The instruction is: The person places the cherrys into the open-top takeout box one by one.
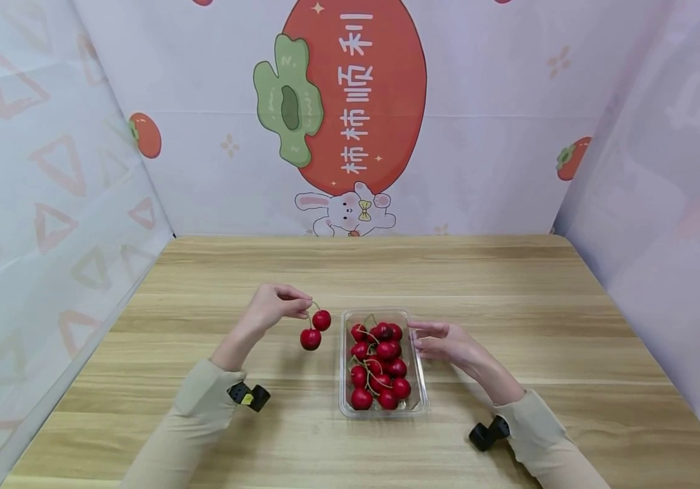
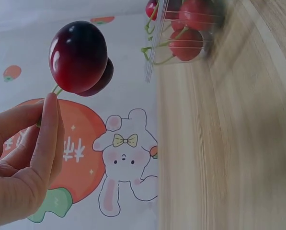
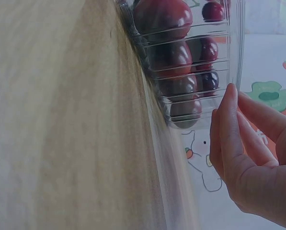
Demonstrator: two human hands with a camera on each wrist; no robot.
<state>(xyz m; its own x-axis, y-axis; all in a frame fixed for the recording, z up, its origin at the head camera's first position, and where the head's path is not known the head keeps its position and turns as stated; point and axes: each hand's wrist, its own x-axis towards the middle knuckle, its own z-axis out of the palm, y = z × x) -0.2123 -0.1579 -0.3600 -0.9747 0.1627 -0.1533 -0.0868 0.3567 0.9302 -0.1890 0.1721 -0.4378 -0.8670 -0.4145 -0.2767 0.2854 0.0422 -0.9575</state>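
My left hand (image 1: 272, 307) pinches the green stems of two red cherries (image 1: 310, 339) between thumb and fingertips. The fruit hangs above the table, left of a clear plastic container (image 1: 418, 404). In the left wrist view, a large dark red cherry (image 2: 78, 56) partly covers the second one behind it. Several cherries with stems, such as one at the front (image 1: 361, 399), lie inside the lidless container. At its right side, the fingertips of my right hand (image 1: 444, 343) touch the rim, fingers fairly straight. The right wrist view shows that hand (image 3: 253, 153) against the ribbed wall.
The container stands on a wooden table (image 1: 509, 285). Behind the table hangs a white backdrop (image 1: 484, 170) with a large printed persimmon and a rabbit. Pale fabric walls close off the left and right sides. A small black camera device is strapped at each wrist.
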